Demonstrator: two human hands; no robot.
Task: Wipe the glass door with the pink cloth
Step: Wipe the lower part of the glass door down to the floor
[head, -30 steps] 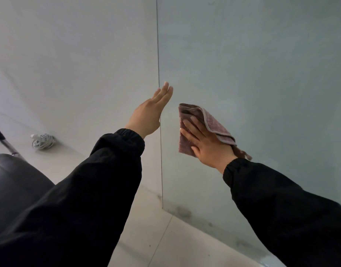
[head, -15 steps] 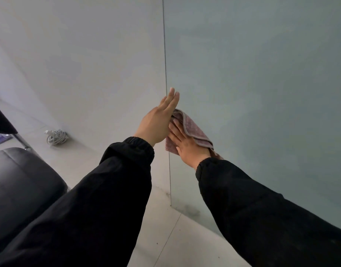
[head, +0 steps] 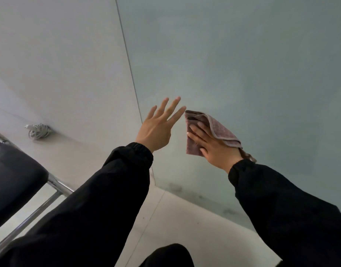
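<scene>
The frosted glass door (head: 242, 64) fills the right half of the head view, its left edge running down to the floor. My right hand (head: 214, 145) lies flat on the folded pink cloth (head: 192, 149), fingers straight, pressing it against the glass low down near that edge. A flap of the cloth drapes over the back of the hand. My left hand (head: 158, 128) is held up just left of the cloth with its fingers spread and straight, at the door's edge, holding nothing.
A white wall (head: 60, 64) meets the glass on the left. A coiled white cable (head: 38, 131) lies on the floor by the wall. A black chair (head: 13, 176) with a chrome frame stands at the lower left. Pale floor tiles (head: 175, 218) lie below.
My right hand has slid the cloth from the door's left edge a little to the right on the glass. My left hand's fingers have spread apart. The view has shifted.
</scene>
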